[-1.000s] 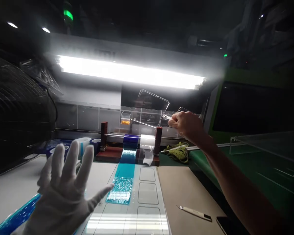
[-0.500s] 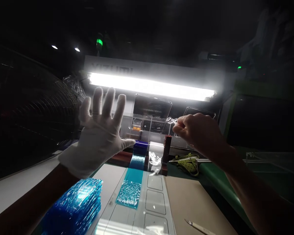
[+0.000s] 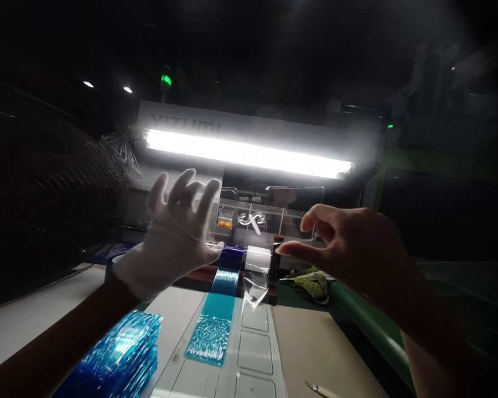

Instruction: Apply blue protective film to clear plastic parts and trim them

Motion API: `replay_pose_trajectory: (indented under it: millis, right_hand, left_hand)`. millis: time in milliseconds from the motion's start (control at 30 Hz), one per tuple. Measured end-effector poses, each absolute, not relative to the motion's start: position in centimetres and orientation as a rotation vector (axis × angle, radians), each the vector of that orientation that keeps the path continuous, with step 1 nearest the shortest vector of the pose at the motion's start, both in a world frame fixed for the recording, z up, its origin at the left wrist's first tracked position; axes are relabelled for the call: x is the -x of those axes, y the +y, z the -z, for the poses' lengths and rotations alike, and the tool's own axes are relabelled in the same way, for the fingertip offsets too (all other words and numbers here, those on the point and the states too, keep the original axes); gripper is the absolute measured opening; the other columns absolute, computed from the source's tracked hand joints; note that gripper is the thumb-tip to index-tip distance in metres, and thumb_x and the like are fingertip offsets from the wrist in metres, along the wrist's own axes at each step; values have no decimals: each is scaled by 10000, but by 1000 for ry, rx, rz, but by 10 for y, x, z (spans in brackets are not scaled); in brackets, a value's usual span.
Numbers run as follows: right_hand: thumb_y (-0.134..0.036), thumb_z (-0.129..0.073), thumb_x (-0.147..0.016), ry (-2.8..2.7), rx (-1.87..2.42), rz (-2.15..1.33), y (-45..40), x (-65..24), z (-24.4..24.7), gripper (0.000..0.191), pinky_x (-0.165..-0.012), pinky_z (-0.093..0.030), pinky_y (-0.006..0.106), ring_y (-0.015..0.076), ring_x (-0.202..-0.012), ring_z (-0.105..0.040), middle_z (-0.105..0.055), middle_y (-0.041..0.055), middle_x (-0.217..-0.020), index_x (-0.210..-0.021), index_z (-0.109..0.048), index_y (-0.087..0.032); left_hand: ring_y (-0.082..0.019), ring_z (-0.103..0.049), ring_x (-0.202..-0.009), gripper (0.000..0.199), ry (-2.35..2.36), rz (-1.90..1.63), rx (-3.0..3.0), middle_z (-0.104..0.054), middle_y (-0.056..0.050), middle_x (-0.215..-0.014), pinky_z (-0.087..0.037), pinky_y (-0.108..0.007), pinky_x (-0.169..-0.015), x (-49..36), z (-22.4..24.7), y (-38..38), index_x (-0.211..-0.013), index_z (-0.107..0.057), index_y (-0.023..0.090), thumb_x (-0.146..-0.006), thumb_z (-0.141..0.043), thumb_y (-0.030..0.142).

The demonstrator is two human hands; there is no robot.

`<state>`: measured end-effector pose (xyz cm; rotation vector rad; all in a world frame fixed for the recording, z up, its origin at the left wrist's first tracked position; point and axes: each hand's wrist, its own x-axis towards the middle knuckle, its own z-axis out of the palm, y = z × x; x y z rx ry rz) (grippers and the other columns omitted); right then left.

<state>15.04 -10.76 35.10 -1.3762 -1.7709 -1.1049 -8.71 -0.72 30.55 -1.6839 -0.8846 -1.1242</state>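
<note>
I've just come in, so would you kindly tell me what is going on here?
Someone has both hands raised and open: a gloved left hand and a bare right hand. A clear, curly piece shows between them, apart from both; whether it is in mid-air is unclear. Below, a blue film strip runs from a dark blue roll onto a white board, beside a blue stack.

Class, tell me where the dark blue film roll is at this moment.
In the head view, the dark blue film roll sits near the middle, immediately left of the white roll and right of the gloved left hand.
</note>
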Motion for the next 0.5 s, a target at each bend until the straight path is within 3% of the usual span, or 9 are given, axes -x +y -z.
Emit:
replay_pose_trajectory:
  millis: [100, 200, 333, 500]
  right_hand:
    - [-738, -523, -764, -1657, 1173, 1252, -119, -174, -343, 571, -524, -419, 278, 161, -604, -611, -644, 11, -698, -927, -628, -200]
    - [-655, -563, -803, -1661, 1028, 1394, -117, -185, -339, 636, -751, -506, 373, 259, -974, -621, -650, 111, -1078, -1210, -527, -168]
    - [-612, -560, -825, -1704, 951, 1468, -107, -183, -339, 792, -1009, -400, 525, 345, -1292, -423, -479, 174, -1366, -1420, -320, -148]
    - [-602, -487, -871, -1729, 960, 1458, -104, -177, -338, 824, -1104, -232, 613, 349, -1406, -254, -353, 150, -1477, -1498, -143, -195]
  left_hand:
    - [-363, -217, -1379, 1058, -834, 1159, 1664, -188, -140, -1474, -62, -562, -1140, 110, -299, 2, -1437, -169, 65, -683, -601, 668]
    - [-346, -278, -1328, 1103, -804, 1176, 1664, -185, -144, -1461, -96, -562, -1140, 128, -296, 6, -1443, -163, 63, -651, -620, 678]
    - [-335, -281, -1292, 1078, -811, 1195, 1648, -275, -157, -1393, -155, -526, -1141, 140, -296, 3, -1443, -226, 58, -633, -632, 640]
    - [-352, -251, -1298, 1092, -842, 1207, 1667, -284, -166, -1388, -171, -550, -1116, 147, -297, 1, -1436, -242, 44, -621, -640, 652]
